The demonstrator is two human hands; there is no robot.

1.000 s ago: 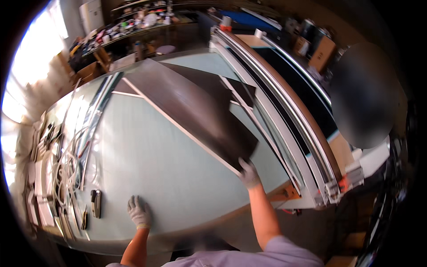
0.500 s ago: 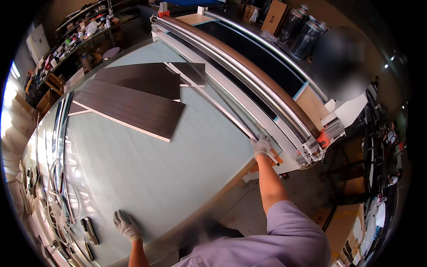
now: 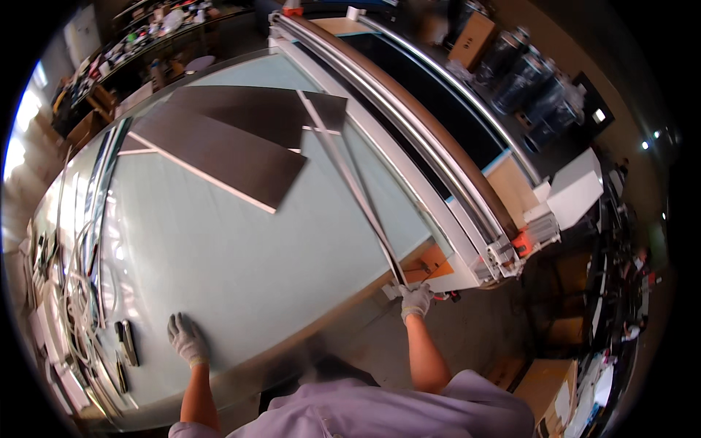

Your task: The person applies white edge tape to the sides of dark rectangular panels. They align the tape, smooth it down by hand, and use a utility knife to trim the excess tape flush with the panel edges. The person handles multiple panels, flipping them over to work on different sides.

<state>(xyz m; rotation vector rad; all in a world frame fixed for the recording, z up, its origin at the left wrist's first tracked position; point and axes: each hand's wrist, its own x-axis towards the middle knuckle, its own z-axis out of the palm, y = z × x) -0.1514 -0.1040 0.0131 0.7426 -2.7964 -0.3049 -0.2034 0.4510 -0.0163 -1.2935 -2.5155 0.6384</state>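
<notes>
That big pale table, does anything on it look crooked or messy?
Yes. The two dark boards lie overlapped and askew on the pale table, not lined up with its edges. A long thin strip slants across them, its near end at the gloved right hand. White cords are tangled along the left edge, near the left hand.

A workshop, seen over a big cutting surface.

The pale green surface (image 3: 219, 248) fills most of the view ahead of the gloved hands, with dark panels (image 3: 219, 142) lying flat at its far end and a long metal rail (image 3: 350, 182) running from the right hand (image 3: 417, 300) toward them. Beyond the right hand stands a long machine frame (image 3: 438, 153) with rails. Cables and tools (image 3: 73, 306) lie just left of the left hand (image 3: 187, 337). Far beyond, cluttered shelves (image 3: 146, 36); to the right, rolls (image 3: 526, 80) and cardboard boxes (image 3: 544, 379) on the floor.
</notes>
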